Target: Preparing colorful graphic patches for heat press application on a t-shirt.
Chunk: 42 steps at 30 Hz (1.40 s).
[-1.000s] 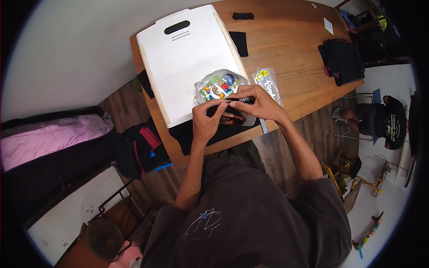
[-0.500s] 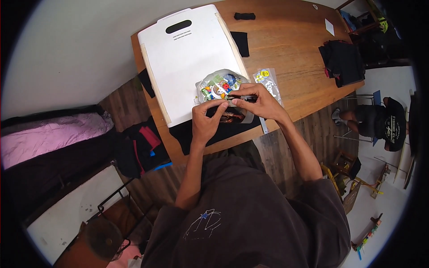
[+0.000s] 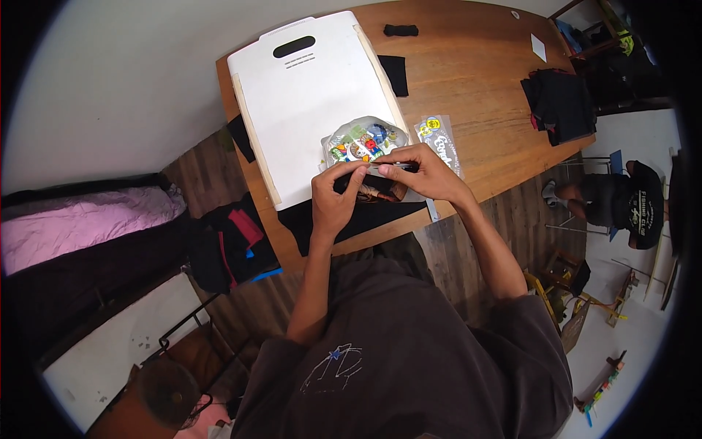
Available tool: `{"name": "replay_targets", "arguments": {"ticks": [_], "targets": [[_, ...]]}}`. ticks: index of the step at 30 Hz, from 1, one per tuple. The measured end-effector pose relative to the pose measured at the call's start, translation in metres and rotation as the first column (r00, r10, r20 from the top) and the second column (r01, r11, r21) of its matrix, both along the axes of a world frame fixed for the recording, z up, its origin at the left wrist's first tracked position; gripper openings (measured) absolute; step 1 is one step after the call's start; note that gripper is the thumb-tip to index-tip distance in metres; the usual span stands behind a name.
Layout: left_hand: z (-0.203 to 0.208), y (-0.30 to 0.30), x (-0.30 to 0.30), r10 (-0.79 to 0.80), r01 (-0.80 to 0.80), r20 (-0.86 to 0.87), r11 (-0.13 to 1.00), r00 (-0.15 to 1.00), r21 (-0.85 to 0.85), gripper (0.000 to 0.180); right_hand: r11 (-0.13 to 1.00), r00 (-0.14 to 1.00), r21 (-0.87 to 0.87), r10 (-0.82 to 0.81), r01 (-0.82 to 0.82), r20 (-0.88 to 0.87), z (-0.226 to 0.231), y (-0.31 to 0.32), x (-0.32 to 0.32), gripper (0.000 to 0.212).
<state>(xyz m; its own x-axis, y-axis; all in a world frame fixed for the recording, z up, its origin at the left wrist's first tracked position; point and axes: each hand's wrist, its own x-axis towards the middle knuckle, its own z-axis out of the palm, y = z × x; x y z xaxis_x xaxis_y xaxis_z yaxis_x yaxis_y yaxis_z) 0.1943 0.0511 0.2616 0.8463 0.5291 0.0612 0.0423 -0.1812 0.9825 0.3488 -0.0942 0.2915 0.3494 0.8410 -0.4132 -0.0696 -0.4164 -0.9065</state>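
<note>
Both my hands work close together over the near edge of a white board [image 3: 314, 95] with a handle slot. My left hand [image 3: 331, 201] pinches the near edge of a clear plastic film sheet [image 3: 358, 140] printed with colourful cartoon figures. The sheet's far part curls up above the board. My right hand [image 3: 435, 174] closes around a small dark tool [image 3: 406, 167], its kind partly hidden by the fingers. The tool's tip is at the film's edge, by my left fingertips. Beneath the hands a dark printed picture [image 3: 380, 192] shows, and black cloth [image 3: 333, 225] lies under the board.
A second clear film [image 3: 440, 139] with yellow and white print lies right of the board on the wooden table [image 3: 468, 73]. Folded dark clothes [image 3: 559, 106] are stacked at the table's right end. A person [image 3: 621, 201] sits farther right. Dark clothes [image 3: 230, 245] hang beside the table's left.
My hands have shifted only slightly, with the left hand a little lower and to the left. The near edge of the film between the fingers has tilted a little.
</note>
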Motion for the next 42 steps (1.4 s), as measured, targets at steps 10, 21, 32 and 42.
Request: {"name": "replay_targets", "arguments": {"ticks": [10,21,32,42], "targets": [[-0.003,0.002,-0.001,0.038,-0.040,0.017,0.988,0.999,0.151,0.011,0.989,0.947,0.147,-0.019,-0.030,0.322,0.003,0.003,-0.003,0.037],[0.002,-0.002,0.000,0.056,-0.058,0.046,0.997,0.997,0.044,0.012,1.000,0.955,0.031,-0.009,0.000,0.296,0.014,0.004,-0.008,0.034],[0.002,0.001,-0.001,0.015,-0.019,0.018,0.973,1.000,0.228,0.010,0.975,0.850,0.180,0.015,-0.128,0.526,0.015,0.003,-0.004,0.031],[0.003,-0.006,-0.001,0.095,-0.098,0.030,0.990,0.995,0.098,0.012,0.985,0.885,0.171,-0.082,0.003,0.459,0.007,0.002,-0.013,0.029]]}}
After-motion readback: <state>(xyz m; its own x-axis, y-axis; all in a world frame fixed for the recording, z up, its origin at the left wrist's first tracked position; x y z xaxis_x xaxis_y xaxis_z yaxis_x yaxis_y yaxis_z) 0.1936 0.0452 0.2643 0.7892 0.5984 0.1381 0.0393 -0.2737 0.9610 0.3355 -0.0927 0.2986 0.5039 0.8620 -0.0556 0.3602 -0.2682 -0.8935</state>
